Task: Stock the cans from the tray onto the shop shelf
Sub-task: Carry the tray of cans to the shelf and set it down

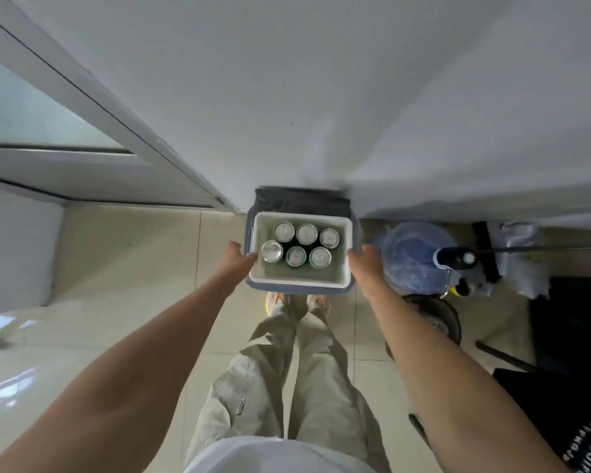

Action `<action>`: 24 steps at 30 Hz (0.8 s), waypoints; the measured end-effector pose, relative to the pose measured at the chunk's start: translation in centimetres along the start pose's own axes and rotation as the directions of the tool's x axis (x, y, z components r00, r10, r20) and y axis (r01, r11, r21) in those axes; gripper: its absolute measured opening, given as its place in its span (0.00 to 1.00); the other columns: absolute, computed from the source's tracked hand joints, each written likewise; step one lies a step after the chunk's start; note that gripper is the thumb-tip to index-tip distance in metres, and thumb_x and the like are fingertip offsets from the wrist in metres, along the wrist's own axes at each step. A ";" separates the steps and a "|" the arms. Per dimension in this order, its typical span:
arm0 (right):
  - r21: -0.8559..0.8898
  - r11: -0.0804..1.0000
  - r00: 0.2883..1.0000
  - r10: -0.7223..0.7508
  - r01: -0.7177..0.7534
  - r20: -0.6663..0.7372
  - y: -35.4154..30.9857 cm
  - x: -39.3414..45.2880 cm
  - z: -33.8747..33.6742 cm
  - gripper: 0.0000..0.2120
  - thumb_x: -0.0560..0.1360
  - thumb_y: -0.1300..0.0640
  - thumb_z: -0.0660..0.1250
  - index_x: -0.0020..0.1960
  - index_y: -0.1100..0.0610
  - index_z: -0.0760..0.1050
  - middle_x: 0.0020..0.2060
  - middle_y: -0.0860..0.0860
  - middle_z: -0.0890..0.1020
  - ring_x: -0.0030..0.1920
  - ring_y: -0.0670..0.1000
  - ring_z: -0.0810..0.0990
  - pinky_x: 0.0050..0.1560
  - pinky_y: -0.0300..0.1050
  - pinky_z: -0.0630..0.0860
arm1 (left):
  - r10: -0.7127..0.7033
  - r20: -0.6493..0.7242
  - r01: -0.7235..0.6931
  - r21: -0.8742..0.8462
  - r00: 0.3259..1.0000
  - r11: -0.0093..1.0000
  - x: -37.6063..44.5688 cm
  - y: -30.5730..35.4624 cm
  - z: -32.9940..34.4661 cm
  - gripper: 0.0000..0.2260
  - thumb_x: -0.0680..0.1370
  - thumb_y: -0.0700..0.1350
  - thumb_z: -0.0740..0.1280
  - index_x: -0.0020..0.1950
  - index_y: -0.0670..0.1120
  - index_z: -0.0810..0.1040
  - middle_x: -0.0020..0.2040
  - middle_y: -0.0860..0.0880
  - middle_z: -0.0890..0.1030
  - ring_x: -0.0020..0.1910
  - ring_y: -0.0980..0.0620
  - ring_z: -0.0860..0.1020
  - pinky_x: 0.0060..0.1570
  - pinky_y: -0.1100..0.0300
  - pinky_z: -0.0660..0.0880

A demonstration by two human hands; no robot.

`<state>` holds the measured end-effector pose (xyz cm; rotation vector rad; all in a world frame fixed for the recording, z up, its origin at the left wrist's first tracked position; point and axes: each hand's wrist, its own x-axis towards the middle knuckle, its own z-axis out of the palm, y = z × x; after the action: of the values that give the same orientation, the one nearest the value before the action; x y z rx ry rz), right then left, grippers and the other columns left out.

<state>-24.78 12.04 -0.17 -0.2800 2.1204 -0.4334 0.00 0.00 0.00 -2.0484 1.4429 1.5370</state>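
Bare forearms, white shirt (277, 455), baggy khaki trousers (307, 380), orange-trimmed shoes (316, 302).

Blue water jug (411, 257) right; dark bin (301, 199) beside white wall (287, 97).

— How is the light behaving here?

— Soft daylight is coming in from the left, through the frosted glass door (31, 107). It is glaring off the glossy floor tiles (11, 380) at lower left, washing them almost white. The right side is sitting much dimmer — dark things there are losing detail.

— Any shadows?

— Only faint ones; a grey smudge is lying on the white wall (321, 80) above the tray (299, 285).

— And sharpness?

— The can tops (301, 245) are catching small highlights and reading fairly clearly, but the wall's lower edge is smearing. The wide lens is bending the door frame and stretching both forearms hugely toward the bottom corners.
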 end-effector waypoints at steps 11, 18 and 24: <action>0.132 0.991 0.987 0.016 0.005 -0.161 1.7 1.8 1.3 0.13 0.73 0.55 0.72 0.54 0.58 0.74 0.46 0.52 0.81 0.47 0.55 0.81 0.46 0.48 0.76 | -0.081 -0.051 0.061 -0.316 0.995 0.947 2.7 1.2 2.3 0.29 0.74 0.41 0.74 0.72 0.41 0.68 0.56 0.44 0.77 0.53 0.46 0.78 0.49 0.55 0.73; -0.038 0.999 0.995 -0.035 0.031 -0.096 1.0 1.5 1.1 0.12 0.74 0.57 0.67 0.57 0.59 0.76 0.49 0.53 0.83 0.48 0.57 0.82 0.50 0.53 0.79 | -0.038 -0.110 0.010 -0.246 0.993 0.969 2.3 1.6 1.6 0.20 0.73 0.38 0.73 0.65 0.41 0.77 0.53 0.42 0.80 0.54 0.42 0.80 0.58 0.49 0.78; 0.205 0.978 0.998 0.044 -0.033 -0.049 -0.1 2.6 0.9 0.08 0.73 0.57 0.71 0.44 0.62 0.77 0.37 0.56 0.79 0.40 0.54 0.77 0.39 0.46 0.71 | -0.088 -0.057 0.063 -0.344 0.995 0.937 3.4 2.6 1.4 0.06 0.76 0.41 0.69 0.52 0.42 0.80 0.47 0.42 0.79 0.45 0.45 0.76 0.47 0.54 0.75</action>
<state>-25.42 10.78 -2.57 -0.1101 2.1093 -0.6373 -2.91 -2.35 -2.42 -2.3423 1.1675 1.8047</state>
